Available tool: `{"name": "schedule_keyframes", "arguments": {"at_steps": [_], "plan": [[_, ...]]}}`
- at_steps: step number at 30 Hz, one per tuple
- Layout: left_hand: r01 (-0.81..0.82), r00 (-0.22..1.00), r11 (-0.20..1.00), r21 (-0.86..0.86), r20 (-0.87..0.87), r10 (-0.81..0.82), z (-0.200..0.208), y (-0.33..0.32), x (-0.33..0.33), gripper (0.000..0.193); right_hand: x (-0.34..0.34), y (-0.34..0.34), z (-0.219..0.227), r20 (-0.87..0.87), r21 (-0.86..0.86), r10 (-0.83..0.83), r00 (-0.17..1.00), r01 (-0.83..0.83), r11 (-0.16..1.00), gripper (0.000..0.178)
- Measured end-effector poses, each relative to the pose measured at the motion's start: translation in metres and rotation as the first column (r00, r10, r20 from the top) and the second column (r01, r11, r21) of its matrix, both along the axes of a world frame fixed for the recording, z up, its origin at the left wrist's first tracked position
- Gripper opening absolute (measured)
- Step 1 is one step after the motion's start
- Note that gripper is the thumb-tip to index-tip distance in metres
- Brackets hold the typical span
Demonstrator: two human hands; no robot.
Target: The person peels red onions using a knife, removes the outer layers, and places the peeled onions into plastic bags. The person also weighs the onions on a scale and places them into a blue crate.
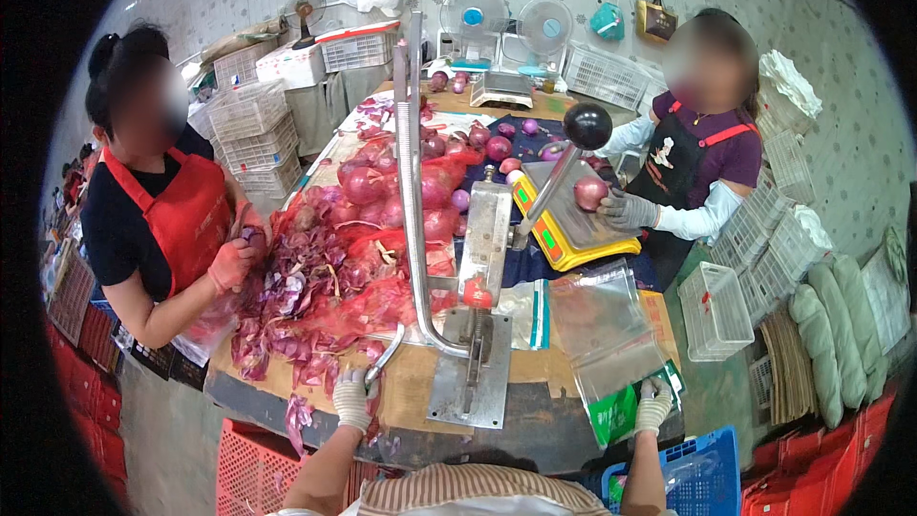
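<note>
Losing fingertip detail on both sides, but the right hand [653, 408] has its grip closed on the green-ended clear bag [609, 349] at the bench's [535, 411] near-right corner, while left hand [352, 403] grip, by the curved metal handle [386, 354] at the near edge: can't tell opening.

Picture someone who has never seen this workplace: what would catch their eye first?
Probably the heap of red-purple onions in red netting, with loose skins strewn across the table's left side. Next, the upright metal device with its black ball knob, standing near the middle, and the yellow scale beyond it to the right. At the near right edge, the person's gloved right hand holds a clear, green-ended plastic bag.
</note>
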State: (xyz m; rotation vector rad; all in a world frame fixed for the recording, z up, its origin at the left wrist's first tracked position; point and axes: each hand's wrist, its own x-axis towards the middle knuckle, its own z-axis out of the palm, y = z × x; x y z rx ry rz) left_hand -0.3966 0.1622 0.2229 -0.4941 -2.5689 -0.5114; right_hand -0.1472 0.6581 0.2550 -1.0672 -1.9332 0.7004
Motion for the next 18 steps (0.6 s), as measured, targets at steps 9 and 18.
{"name": "schedule_keyframes", "arguments": {"at_steps": [9,18], "plan": [[-0.061,0.99,0.997,-0.037,0.123,0.065,0.001,0.003,0.0,0.022,-0.006,-0.009,0.008,-0.047,0.034,0.086,0.995,-0.085,0.996,0.014],[-0.066,0.989,0.997,-0.05,0.129,0.072,0.001,0.003,0.002,0.024,-0.108,0.001,0.078,-0.006,0.162,0.397,0.918,-0.391,0.906,0.025]]}}
